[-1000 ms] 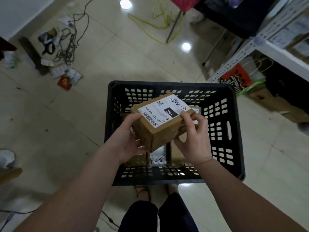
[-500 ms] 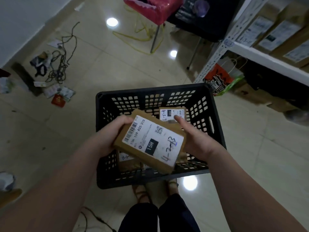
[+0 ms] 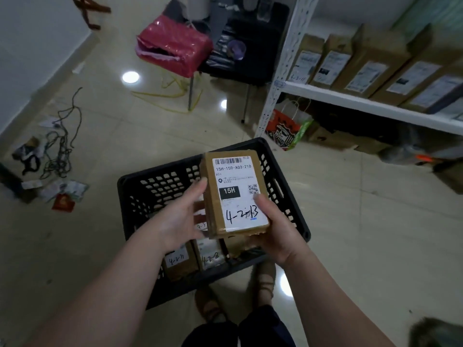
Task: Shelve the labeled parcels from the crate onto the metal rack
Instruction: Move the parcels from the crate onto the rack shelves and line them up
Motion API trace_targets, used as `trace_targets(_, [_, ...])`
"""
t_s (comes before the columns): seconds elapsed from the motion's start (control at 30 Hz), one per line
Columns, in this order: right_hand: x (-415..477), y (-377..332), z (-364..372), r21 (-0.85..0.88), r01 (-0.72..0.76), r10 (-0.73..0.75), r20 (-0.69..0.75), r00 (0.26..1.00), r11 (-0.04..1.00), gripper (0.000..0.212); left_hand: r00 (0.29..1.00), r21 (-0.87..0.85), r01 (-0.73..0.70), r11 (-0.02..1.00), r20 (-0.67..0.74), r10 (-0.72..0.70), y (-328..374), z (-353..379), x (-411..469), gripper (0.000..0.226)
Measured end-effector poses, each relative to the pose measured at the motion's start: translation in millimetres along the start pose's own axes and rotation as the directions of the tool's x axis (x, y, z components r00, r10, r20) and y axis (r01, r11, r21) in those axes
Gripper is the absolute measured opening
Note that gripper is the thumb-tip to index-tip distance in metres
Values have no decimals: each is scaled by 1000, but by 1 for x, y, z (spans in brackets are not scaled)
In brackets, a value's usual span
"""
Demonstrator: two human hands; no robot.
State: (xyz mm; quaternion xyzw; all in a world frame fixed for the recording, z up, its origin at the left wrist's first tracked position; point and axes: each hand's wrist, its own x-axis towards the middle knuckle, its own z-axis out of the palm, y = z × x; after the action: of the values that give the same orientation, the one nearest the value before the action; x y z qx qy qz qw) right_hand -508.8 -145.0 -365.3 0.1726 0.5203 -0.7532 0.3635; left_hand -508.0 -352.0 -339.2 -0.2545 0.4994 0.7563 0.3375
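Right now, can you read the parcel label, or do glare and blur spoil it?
Head view: label is sharp and glare-free on the parcel; head view: lamp glare falls only on the floor; head view: rack boxes near the right edge look soft, and the frame is dim.

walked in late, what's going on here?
A person stands over a black crate and holds one brown parcel above it, label up, hand-marked 4-2-13. The right hand has the grip on its lower right corner, thumb on the label. The left hand touches its left side with fairly straight fingers. More labelled parcels lie in the crate. The metal rack on the right has boxes on its shelf; this parcel is not yet shelved.
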Motion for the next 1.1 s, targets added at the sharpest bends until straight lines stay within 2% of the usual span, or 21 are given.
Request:
trace_targets(0.2, [-45,-15,-18,83,157,-152,-59,987,984,56,994,59,-103,993,40,101,-2,63,-2,52])
trace_targets(0.3, [-65,-23,-35,126,173,-166,-67,984,977,51,993,88,-112,990,34,109,-2,88,-2,65])
trace_targets(0.4, [-85,-33,-52,167,160,-151,-63,987,973,52,990,144,-135,980,51,129,-1,117,-4,69])
trace_targets(0.57, [-132,-58,-93,163,158,-143,-96,985,974,55,979,192,-174,966,138,149,-6,186,-7,53])
trace_targets(0.73, [-191,-82,-155,130,185,-163,-165,973,974,44,959,226,-215,950,232,162,-23,274,0,60])
trace_targets(0.83, [-223,-93,-193,90,196,-175,-201,964,976,49,951,238,-234,943,256,171,-36,327,4,59])
trace_targets(0.97, [-265,-105,-240,57,207,-187,-251,950,977,51,943,285,-252,925,286,169,-53,395,7,42])
trace_targets(1.1, [-300,-113,-280,21,205,-191,-276,942,979,56,936,331,-245,911,327,132,-66,449,11,41])
